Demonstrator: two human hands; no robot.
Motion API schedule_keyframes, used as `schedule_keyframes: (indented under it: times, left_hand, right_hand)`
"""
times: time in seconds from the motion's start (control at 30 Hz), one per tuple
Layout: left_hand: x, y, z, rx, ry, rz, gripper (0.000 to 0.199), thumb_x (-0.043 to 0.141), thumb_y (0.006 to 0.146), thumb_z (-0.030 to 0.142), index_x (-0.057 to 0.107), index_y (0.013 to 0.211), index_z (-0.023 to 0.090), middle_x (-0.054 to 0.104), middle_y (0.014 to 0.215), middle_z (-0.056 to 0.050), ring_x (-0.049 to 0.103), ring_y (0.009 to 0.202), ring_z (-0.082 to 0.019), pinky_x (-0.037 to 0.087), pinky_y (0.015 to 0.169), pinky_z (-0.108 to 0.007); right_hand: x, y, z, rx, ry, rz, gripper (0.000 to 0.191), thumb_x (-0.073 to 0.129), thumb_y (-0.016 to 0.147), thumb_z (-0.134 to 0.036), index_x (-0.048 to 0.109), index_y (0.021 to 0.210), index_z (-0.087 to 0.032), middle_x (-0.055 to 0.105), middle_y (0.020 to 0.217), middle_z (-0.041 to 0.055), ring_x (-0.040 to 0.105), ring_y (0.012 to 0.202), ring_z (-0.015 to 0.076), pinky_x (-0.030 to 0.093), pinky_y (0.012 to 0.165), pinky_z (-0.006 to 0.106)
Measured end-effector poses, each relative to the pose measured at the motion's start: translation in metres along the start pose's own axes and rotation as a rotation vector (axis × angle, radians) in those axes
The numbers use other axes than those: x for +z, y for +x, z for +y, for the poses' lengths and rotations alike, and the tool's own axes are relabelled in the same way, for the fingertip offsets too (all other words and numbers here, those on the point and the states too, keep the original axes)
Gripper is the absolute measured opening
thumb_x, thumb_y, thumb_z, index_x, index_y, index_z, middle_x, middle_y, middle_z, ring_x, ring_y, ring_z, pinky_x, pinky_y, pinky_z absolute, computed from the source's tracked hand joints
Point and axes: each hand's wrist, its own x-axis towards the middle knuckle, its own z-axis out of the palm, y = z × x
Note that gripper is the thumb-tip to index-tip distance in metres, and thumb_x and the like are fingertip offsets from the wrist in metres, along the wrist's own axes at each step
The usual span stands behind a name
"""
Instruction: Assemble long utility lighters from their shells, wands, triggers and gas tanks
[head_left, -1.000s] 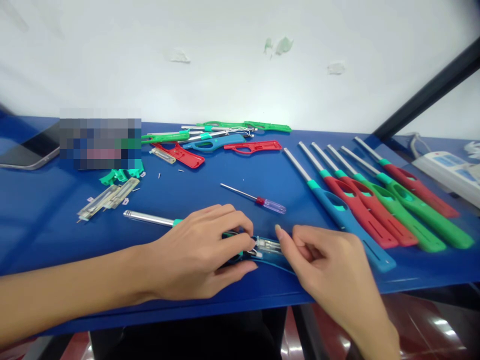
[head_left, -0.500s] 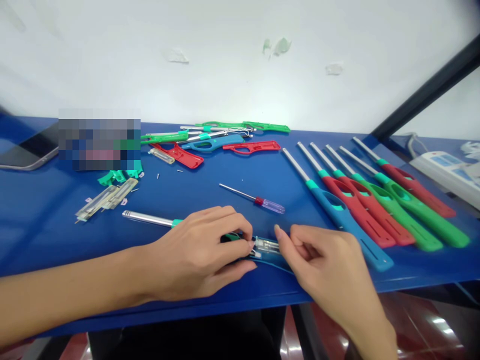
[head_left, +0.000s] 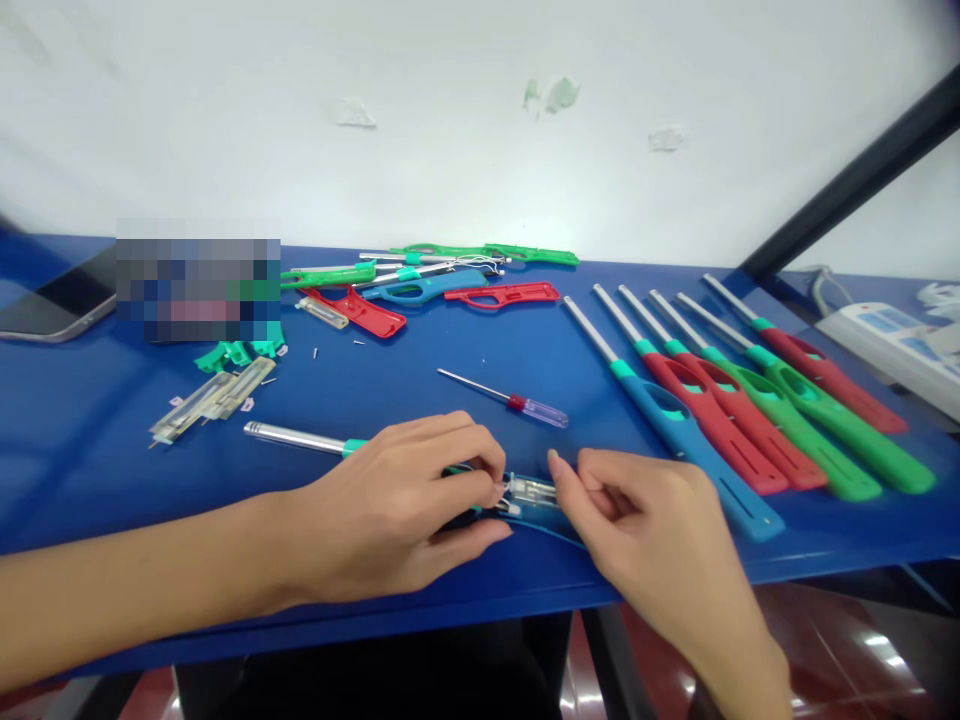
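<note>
An opened blue long-necked lighter lies near the table's front edge, its metal tube pointing left. Inside its handle sits a clear fuel tank, with a small white part beside it. My left hand bends over the middle of the lighter, fingertips pressed at the tank's left end; the palm covers the trigger area. My right hand is closed at the handle's right end, thumb and curled fingers against the tank, hiding that end. A screwdriver with a clear purple handle lies just beyond both hands.
Whole lighters in blue, red and green lie in a row at right. Loose shells and tubes are at the back. Fuel tanks, teal triggers and screws lie left, near a phone. A white power strip is far right.
Both hands stay almost where they were on the lighter. The view has shifted very slightly; no object has visibly moved on the table.
</note>
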Motion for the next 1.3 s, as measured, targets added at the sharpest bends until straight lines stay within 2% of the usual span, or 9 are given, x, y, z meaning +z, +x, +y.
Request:
schedule_keyframes:
  times: [0.2,0.43,0.6,0.67,0.77,0.87,1.3]
  left_hand:
    - [-0.0001,-0.0002,-0.0017,-0.011,-0.053,-0.019,0.005,0.067,0.1,0.012,0.065,0.095,0.012,0.068,0.103,-0.008,0.062,0.091,-0.017,0.053,0.084,-0.031]
    - [0.0004,-0.0035,0.0,-0.018,-0.006,-0.004,0.004,0.068,0.1,0.014,0.065,0.102,0.012,0.066,0.106,-0.01,0.061,0.094,-0.017,0.054,0.084,-0.029]
    - [0.001,-0.0043,0.0009,-0.024,0.012,0.01,0.006,0.069,0.099,0.013,0.065,0.103,0.012,0.066,0.105,-0.01,0.062,0.093,-0.017,0.054,0.083,-0.028]
    - [0.0006,-0.0044,0.0011,-0.025,0.018,0.016,0.006,0.069,0.099,0.013,0.065,0.104,0.012,0.066,0.104,-0.009,0.062,0.091,-0.016,0.055,0.083,-0.028]
    - [0.0004,-0.0038,0.0008,-0.028,0.026,0.023,0.006,0.068,0.1,0.013,0.065,0.105,0.013,0.066,0.105,-0.009,0.063,0.09,-0.017,0.055,0.081,-0.028]
    - [0.0016,-0.0034,-0.0005,-0.023,0.036,0.027,0.006,0.068,0.1,0.014,0.066,0.105,0.013,0.066,0.105,-0.009,0.063,0.089,-0.016,0.055,0.08,-0.028]
    - [0.0021,-0.0022,-0.001,0.0,0.042,-0.002,0.007,0.066,0.1,0.011,0.069,0.105,0.014,0.066,0.105,-0.01,0.063,0.091,-0.018,0.055,0.083,-0.032]
  right_hand:
    - [0.0012,-0.0001,0.0006,-0.001,0.003,-0.012,0.051,0.057,0.103,-0.034,0.024,0.066,-0.021,0.026,0.056,-0.0082,0.022,0.05,0.0077,0.023,0.049,0.029]
    - [0.0011,-0.0004,0.0009,0.001,0.029,-0.004,0.051,0.058,0.104,-0.034,0.026,0.066,-0.021,0.028,0.055,-0.0085,0.023,0.049,0.0076,0.023,0.049,0.028]
    - [-0.0014,-0.0002,-0.0008,0.017,0.067,-0.02,0.048,0.058,0.106,-0.038,0.034,0.067,-0.022,0.034,0.056,-0.0085,0.028,0.05,0.0081,0.025,0.049,0.028]
    - [-0.0021,-0.0003,-0.0015,0.02,0.086,-0.039,0.042,0.058,0.106,-0.04,0.042,0.071,-0.022,0.036,0.056,-0.0092,0.03,0.049,0.0082,0.026,0.049,0.027]
    - [-0.0027,-0.0008,-0.0018,0.018,0.096,-0.058,0.025,0.062,0.104,-0.043,0.056,0.089,-0.024,0.037,0.057,-0.0112,0.035,0.047,0.0087,0.029,0.049,0.026]
    - [-0.0035,-0.0017,-0.0014,0.011,0.103,-0.061,0.019,0.066,0.103,-0.044,0.061,0.098,-0.026,0.037,0.06,-0.0113,0.038,0.048,0.0088,0.032,0.051,0.025]
    - [-0.0044,0.0,-0.0013,0.023,0.181,-0.112,0.025,0.067,0.103,-0.042,0.065,0.085,-0.025,0.039,0.061,-0.0093,0.036,0.05,0.009,0.029,0.051,0.026]
